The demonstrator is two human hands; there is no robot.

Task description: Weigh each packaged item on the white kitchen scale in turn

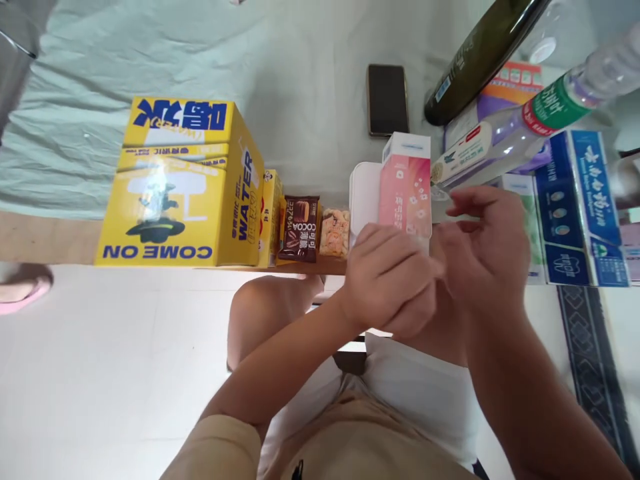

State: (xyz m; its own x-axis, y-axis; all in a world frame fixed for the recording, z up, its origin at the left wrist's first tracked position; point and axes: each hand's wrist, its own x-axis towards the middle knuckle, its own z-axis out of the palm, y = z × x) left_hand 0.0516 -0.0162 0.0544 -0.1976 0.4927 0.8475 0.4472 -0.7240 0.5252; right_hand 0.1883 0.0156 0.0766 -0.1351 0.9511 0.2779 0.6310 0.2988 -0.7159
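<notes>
My left hand (393,280) is closed in a fist in front of a pink-and-white carton (406,190) at the table's front edge. Whatever it may hold is hidden. Close beside it, my right hand (487,247) has its fingers curled and thumb bent in, in a pinch-like shape; I cannot make out anything between them. A white flat case (364,193) lies left of the carton, partly behind my left hand. Further left are a small pack of pale snacks (335,232) and a brown cocoa biscuit packet (299,229).
Left stands a large yellow box (170,193) with a narrow yellow box (270,217) beside it. A phone (387,100) lies behind the carton. To the right are a clear plastic bottle (505,143), a dark green bottle (475,60) and blue toothpaste boxes (563,213).
</notes>
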